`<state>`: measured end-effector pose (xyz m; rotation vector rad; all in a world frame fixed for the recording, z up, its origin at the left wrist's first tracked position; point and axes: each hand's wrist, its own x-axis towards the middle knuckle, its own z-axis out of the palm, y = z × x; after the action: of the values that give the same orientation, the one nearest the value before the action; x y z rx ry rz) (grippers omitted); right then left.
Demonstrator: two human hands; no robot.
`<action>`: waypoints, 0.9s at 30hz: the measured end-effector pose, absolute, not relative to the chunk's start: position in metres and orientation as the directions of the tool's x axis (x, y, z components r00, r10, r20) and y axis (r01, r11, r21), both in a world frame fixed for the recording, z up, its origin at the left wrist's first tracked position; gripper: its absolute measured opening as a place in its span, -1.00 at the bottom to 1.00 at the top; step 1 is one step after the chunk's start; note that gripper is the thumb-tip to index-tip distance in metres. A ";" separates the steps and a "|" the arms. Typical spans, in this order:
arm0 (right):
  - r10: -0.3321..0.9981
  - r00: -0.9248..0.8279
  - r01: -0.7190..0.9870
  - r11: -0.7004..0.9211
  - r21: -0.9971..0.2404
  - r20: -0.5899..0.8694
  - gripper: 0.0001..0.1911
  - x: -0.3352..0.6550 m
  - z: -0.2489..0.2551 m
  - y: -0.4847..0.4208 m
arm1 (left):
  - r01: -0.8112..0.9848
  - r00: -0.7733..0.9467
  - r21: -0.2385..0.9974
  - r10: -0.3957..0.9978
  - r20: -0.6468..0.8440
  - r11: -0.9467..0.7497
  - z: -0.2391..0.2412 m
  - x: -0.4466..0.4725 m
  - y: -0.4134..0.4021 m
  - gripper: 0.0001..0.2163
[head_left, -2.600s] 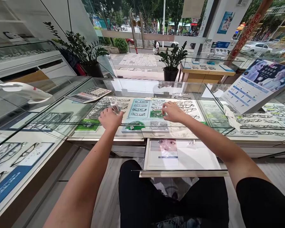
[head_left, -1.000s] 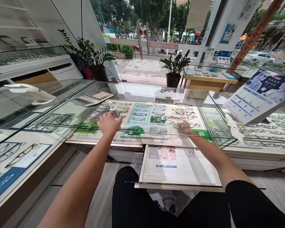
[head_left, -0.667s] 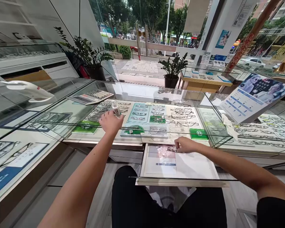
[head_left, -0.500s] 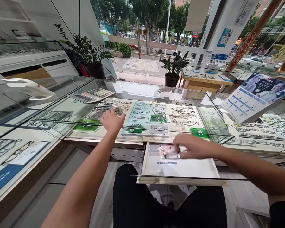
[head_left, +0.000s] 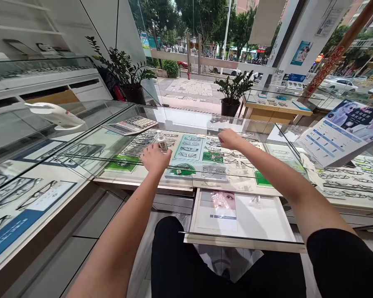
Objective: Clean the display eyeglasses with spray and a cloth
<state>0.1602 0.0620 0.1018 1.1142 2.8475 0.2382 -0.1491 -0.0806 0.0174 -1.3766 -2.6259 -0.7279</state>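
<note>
My left hand [head_left: 154, 158] rests on the glass counter top [head_left: 90, 159], closed around a small clear spray bottle [head_left: 163, 142] that stands upright. My right hand [head_left: 228, 138] reaches further over the same glass. Its fingers are curled down above rows of eyeglass frames [head_left: 236, 154] on display cards inside the case, and what they pinch is hidden. Below the counter a white tray [head_left: 261, 223] is pulled out toward me. On it lie a crumpled clear plastic bag [head_left: 220, 200] on a printed sheet and a smaller clear bag [head_left: 255, 200].
A calculator [head_left: 131, 124] lies on the glass at the back left. A white handheld device [head_left: 56, 116] sits on the left counter. A tilted price board [head_left: 345, 129] and a white cloth [head_left: 308, 165] are to the right. Potted plants [head_left: 233, 89] stand behind.
My right hand has left the plastic bag on the pulled-out tray and moved up and forward over the glass top. My left hand stays on the spray bottle.
</note>
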 end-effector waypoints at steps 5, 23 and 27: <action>0.693 -0.721 0.684 0.715 0.145 -0.017 -0.88 0.165 0.081 0.077 | 0.794 -0.595 0.354 0.753 0.281 0.495 0.016 -0.148 -0.080 -0.43; 0.742 -0.655 0.747 0.664 -0.027 0.144 -0.79 0.176 0.117 0.016 | 0.792 -0.598 0.352 0.749 0.285 0.499 0.018 -0.147 -0.079 -0.43; 0.583 -0.803 0.542 0.800 -0.258 0.122 -0.80 0.189 0.116 -0.087 | 0.797 -0.594 0.340 0.750 0.291 0.499 0.018 -0.146 -0.079 -0.42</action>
<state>0.1886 -0.0874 0.1163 1.0002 3.1653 -0.3545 -0.1456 -0.0788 0.0177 -1.3605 -2.6275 -0.6806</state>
